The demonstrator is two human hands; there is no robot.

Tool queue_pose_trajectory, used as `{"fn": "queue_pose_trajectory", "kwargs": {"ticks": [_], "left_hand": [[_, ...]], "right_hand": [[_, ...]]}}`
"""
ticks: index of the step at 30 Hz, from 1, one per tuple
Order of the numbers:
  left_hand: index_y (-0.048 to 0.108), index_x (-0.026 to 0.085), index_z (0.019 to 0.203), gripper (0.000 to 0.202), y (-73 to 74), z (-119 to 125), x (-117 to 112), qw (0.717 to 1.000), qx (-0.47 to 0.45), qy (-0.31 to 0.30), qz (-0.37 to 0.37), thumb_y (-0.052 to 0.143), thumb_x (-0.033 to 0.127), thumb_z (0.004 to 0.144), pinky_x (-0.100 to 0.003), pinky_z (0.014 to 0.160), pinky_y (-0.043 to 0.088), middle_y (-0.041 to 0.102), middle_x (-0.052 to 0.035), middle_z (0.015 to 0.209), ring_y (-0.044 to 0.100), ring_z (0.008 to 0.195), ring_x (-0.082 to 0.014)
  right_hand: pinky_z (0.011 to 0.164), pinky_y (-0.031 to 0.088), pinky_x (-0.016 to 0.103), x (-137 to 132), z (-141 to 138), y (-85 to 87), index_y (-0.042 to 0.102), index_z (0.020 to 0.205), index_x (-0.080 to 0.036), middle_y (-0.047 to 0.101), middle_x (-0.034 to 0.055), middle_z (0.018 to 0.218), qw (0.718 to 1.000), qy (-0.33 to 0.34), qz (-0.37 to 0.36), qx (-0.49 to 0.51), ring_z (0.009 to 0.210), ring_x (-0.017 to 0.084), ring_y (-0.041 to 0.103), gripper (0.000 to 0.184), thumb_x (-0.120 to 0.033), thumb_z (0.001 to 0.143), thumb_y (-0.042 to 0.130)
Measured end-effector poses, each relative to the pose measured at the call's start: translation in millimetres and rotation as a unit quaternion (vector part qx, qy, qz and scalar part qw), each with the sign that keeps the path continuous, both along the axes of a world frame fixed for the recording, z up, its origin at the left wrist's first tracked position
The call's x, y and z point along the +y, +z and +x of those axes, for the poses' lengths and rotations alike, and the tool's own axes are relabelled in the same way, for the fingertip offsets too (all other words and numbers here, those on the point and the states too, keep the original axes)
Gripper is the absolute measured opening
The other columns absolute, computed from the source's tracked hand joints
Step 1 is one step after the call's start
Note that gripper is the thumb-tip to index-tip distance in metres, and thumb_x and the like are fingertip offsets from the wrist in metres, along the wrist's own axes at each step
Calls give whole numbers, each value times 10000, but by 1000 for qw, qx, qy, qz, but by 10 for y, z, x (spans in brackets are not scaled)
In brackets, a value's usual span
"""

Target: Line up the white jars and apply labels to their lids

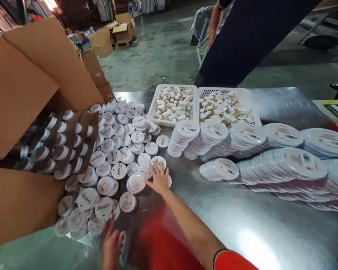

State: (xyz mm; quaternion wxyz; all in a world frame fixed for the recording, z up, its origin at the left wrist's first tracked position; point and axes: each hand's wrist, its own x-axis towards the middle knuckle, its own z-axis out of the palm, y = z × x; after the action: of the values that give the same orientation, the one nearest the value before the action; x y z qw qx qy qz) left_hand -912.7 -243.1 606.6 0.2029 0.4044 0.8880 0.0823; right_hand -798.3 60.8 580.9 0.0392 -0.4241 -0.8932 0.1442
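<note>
Many round white lidded discs marked "beauty" (118, 171) lie heaped on the metal table, several stacked or overlapping. My right hand (159, 180) reaches over the heap's right edge, fingers spread and resting on a white disc (158, 162). Just left of that hand is a short stack of discs (136, 183). At the near edge of the heap is my left hand (110, 242), fingers apart, its fingertips by a "beauty" disc (103, 207). Part of this hand is blurred and cut off by the frame's bottom.
A large open cardboard box (19, 202) on the left holds discs in rows. Two white baskets (197, 107) of small white-and-gold items stand at the back. Leaning rows of wrapped round packs (284, 165) fill the right. A person in dark trousers (250, 41) stands beyond the table.
</note>
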Motion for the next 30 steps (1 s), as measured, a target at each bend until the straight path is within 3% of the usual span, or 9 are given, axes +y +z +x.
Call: {"fn": "queue_pose_trajectory", "kwargs": {"ticks": [2,5,7,11,16,21,25,28,30], "left_hand": [[680,198,648,270,19,91,257,998,0,-58,-19,576,252,892,-594,1193,299,493,-50,1524,321,1471,-375],[742,206,732,251,31,230,584,994,-28,-93,-50,558,250,897,-666,1158,277,430,-55,1562,290,1477,-399],[767,201,812,231,38,346,643,994,-38,-92,-50,559,253,899,-649,1144,300,376,-78,1591,270,1485,-400],[769,170,813,256,75,593,479,992,-49,-105,-50,561,286,909,-585,1109,379,322,-98,1617,237,1494,-412],[767,150,854,256,129,790,280,989,-57,-137,-12,558,285,918,-479,1089,440,429,-93,1566,386,1420,-387],[762,171,809,262,122,869,94,991,-68,-116,12,554,290,915,-463,1073,469,520,-80,1500,509,1319,-326],[741,163,731,251,68,911,-97,986,-103,-127,11,563,231,895,-448,1103,438,489,-90,1523,502,1349,-324],[683,139,658,297,47,992,-193,978,-174,-111,6,535,219,903,-361,949,530,365,-124,1596,692,1060,-231],[644,135,625,317,55,1074,-224,975,-201,-93,13,528,231,904,-322,868,552,322,-143,1613,719,917,-178]], "right_hand": [[1122,108,750,-233,196,-19,372,1537,-225,225,115,1640,1000,3,-2,-3,1496,451,93,764,-618,892,493],[1106,59,780,-544,532,-51,419,1513,-232,247,125,1631,1000,-3,-4,-20,1491,462,112,708,-580,902,503],[1105,51,786,-750,780,-66,428,1508,-241,246,122,1631,999,-4,-2,-34,1492,460,115,674,-545,911,503],[1128,69,761,-1090,1199,-40,421,1514,-265,242,105,1631,997,-8,-11,-70,1496,443,144,617,-491,942,465],[1138,86,741,-1323,1376,90,406,1522,-245,218,136,1635,997,-17,-18,-71,1500,428,154,591,-436,964,449],[1183,151,656,-1584,1293,242,443,1498,-252,287,164,1610,990,111,-54,-68,1477,424,239,782,-546,815,684],[1150,278,628,-1725,1294,274,465,1473,-244,299,146,1609,984,127,-64,-103,1453,397,311,666,-293,846,685],[1155,307,592,-1777,1426,258,500,1440,-244,304,104,1613,974,192,-69,-98,1471,351,296,658,-102,811,631],[1185,268,572,-1809,1511,261,492,1446,-207,303,113,1611,967,223,-79,-100,1488,329,264,715,-39,762,617]]}}
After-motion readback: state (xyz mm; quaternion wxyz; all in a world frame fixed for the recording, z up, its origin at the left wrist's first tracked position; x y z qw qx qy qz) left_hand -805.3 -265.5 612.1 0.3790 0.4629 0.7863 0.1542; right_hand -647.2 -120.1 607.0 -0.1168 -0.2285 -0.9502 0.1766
